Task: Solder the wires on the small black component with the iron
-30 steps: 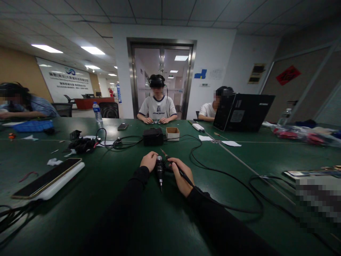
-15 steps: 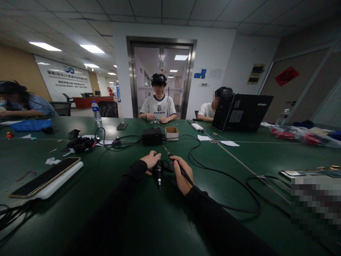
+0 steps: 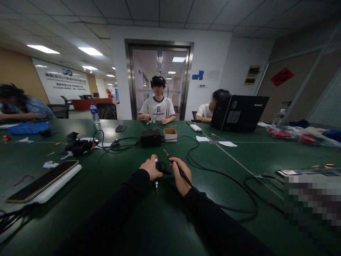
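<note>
Apparently for positioning, your left fingers (image 3: 157, 174) clasp the black tool (image 3: 156, 185), your right fingers (image 3: 176, 160) the corded pen (image 3: 183, 174); steady both next.

The left hand (image 3: 151, 168) hides the middle of a pointed tool (image 3: 156, 184), whose shape there cannot be seen. A pixelated patch (image 3: 314, 201) masks what lies at lower right. The large black device (image 3: 239, 113) partly hides a seated co-worker (image 3: 204, 112); the left edge cuts off another person (image 3: 37, 107). Pieces (image 3: 150, 122) before the person opposite (image 3: 157, 106) are too small to identify.
</note>
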A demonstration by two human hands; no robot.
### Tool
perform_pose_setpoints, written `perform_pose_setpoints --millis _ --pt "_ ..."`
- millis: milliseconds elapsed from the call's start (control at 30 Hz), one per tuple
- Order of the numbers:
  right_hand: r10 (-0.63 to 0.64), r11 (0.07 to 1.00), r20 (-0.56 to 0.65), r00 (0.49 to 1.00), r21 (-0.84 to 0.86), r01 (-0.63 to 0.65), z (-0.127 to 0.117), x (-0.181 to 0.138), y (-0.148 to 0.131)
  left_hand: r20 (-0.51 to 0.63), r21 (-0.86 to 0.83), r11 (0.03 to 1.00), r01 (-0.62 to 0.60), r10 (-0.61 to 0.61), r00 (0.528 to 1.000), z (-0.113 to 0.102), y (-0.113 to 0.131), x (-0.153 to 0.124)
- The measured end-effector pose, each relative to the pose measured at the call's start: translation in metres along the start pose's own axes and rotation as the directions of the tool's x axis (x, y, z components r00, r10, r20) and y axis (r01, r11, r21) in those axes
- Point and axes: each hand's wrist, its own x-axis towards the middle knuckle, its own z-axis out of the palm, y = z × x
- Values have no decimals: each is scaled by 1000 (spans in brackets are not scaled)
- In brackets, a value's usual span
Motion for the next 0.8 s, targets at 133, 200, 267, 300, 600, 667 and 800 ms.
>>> perform_pose_setpoints --millis 133,200,267,300,600,667,800 --pt "5 1000 -1 1000 -5 -5 -1 0 -3 21 -7 1000 -9 9 1000 -10 -23 -11" --pt "3 1000 3 1000 -2 -3 -2 0 -3 33 -20 1000 -10 11 999 -19 -39 -23" --pt "7 1000 8 1000 -1 -7 -2 -1 -3 45 -36 999 2 0 999 -29 -56 -38" --pt "13 1000 10 1000 -2 -13 -2 -1 -4 52 -49 999 14 -12 999 -34 -64 -47" --pt "39 999 -11 999 -1 -39 -3 -2 -4 -53 -107 987 124 -130 990 -73 -137 -127" --pt "43 999 -15 999 1 -43 -2 -2 -2 -75 -116 980 164 -173 982 -77 -157 -139" --pt "44 999 -22 999 2 -44 -1 -2 1 -100 -77 968 238 -245 964 -93 -192 -153"
